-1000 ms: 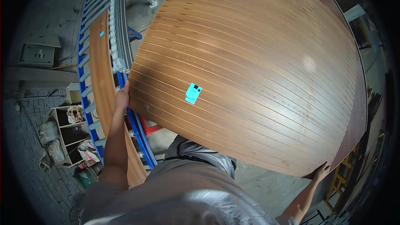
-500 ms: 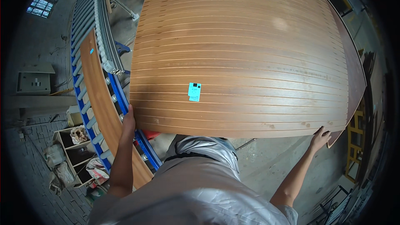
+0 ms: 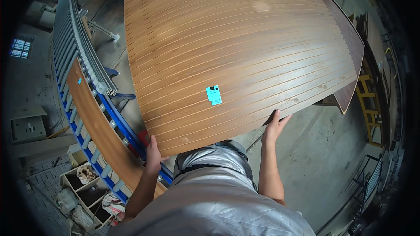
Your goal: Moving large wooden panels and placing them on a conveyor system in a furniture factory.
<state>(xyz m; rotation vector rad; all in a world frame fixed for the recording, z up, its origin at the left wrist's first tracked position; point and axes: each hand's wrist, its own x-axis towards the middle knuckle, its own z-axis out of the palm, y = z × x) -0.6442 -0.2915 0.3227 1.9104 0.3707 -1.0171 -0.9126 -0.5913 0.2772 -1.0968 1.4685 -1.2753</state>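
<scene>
A large brown wooden panel [image 3: 227,48] with thin pale grooves and a small cyan sticker [image 3: 214,95] fills most of the view, held up in front of me. My left hand [image 3: 153,154] grips its near left corner. My right hand [image 3: 274,125] grips the near edge further right. The panel is turned clockwise, its far right end over a darker board [image 3: 350,98].
A blue roller conveyor [image 3: 78,100] curves along my left, carrying another wooden panel [image 3: 98,135]. Crates with rags [image 3: 83,188] stand on the floor at lower left. A yellow metal frame [image 3: 367,105] stands at right. Grey concrete floor [image 3: 323,157] lies under the panel.
The panel has swung to the right and away from the conveyor. My right hand has moved in closer along the near edge; my left hand stays on the left corner.
</scene>
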